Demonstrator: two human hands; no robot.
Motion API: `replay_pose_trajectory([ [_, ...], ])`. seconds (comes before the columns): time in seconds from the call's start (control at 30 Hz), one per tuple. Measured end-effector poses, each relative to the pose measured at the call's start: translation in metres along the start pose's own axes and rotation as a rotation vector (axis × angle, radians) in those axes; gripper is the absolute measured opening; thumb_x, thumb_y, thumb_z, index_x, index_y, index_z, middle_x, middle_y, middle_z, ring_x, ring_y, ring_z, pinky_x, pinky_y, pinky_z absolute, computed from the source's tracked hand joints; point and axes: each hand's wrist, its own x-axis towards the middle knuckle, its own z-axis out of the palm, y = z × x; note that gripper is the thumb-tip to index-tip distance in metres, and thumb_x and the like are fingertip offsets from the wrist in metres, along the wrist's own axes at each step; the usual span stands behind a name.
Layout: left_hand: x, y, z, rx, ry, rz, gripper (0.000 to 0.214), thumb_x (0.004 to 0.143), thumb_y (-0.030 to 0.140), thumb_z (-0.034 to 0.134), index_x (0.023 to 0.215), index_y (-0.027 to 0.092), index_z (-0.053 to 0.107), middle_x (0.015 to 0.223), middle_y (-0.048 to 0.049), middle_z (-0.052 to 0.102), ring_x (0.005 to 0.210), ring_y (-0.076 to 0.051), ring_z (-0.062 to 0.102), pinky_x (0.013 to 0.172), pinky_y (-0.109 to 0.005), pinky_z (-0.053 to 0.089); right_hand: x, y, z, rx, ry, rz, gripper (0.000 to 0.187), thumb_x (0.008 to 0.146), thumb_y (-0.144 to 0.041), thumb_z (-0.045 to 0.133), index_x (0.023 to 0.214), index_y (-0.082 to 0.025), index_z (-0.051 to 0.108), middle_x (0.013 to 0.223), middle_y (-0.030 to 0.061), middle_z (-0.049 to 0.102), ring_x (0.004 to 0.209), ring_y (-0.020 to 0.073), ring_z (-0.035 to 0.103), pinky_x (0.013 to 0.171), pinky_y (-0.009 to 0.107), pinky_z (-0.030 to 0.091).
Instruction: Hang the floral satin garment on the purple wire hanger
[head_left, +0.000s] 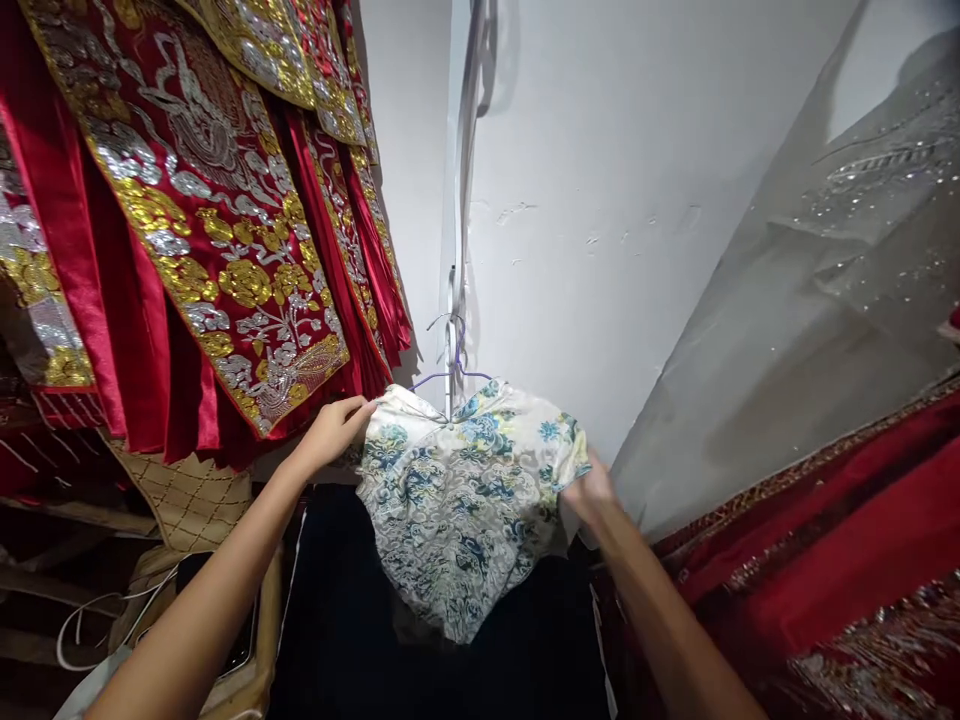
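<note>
A short-sleeved floral blouse (457, 510), white with blue, green and grey patterns, hangs in the middle on a purple hanger (474, 374). My left hand (337, 430) grips the blouse's left shoulder edge between thumb and fingers. At the cuff of the opposite sleeve is my right hand (592, 495), smeared by motion, with its fingers partly behind the cloth. The hanger's hook meets a narrow white upright strip (452, 300) in front of the wall. Below and behind the blouse is dark cloth (330, 600).
Red costumes (247, 280) with gold and silver embroidery hang at the left. A wooden chair (266, 620) with a white cable (71, 640) stands lower left. Along the right hang a sheer sequinned fabric (825, 300) and red garments (862, 540). Behind is a white wall (600, 150).
</note>
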Motion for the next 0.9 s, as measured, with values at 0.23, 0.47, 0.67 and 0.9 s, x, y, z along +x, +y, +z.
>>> replay_pose_trajectory([
  [0.23,0.022,0.026,0.010,0.011,0.212,0.080,0.031,0.096,0.039,0.044,0.108,0.020,0.064,0.109,-0.0065,0.066,0.104,-0.023,0.058,0.094,-0.034,0.044,0.005,-0.041,-0.026,0.140,-0.055,0.129,0.033,0.075,-0.051,0.075,0.080,-0.019,0.069,0.071,0.0040,0.069,0.062,0.0208,0.065,0.056,0.030,0.052],
  [0.47,0.006,0.088,-0.007,-0.308,0.242,0.167,0.037,0.096,0.042,0.047,0.123,0.020,0.059,0.112,-0.0085,0.063,0.103,-0.023,0.059,0.095,-0.039,0.047,-0.036,-0.092,-0.010,0.179,0.379,0.062,0.033,0.080,-0.051,0.064,0.096,-0.022,0.063,0.078,0.0048,0.067,0.068,0.0221,0.065,0.054,0.031,0.051],
  [0.67,-0.051,0.128,0.005,-0.842,-0.341,0.008,0.047,0.087,0.040,0.059,0.131,0.024,0.054,0.133,-0.0104,0.058,0.115,-0.027,0.059,0.094,-0.039,0.048,-0.153,-0.099,0.048,-0.182,-0.503,-0.140,0.037,0.080,-0.052,0.068,0.105,-0.027,0.060,0.091,0.0066,0.067,0.077,0.0249,0.064,0.068,0.035,0.053],
  [0.9,-0.123,0.136,-0.051,-0.288,-0.604,0.126,0.033,0.074,0.007,0.057,0.101,0.025,0.064,0.110,-0.0029,0.067,0.104,-0.020,0.061,0.095,-0.027,0.048,-0.114,-0.059,0.040,-0.350,-0.351,-0.383,0.045,0.087,-0.037,0.062,0.129,-0.027,0.050,0.128,0.0127,0.054,0.121,0.0290,0.053,0.101,0.043,0.046],
])
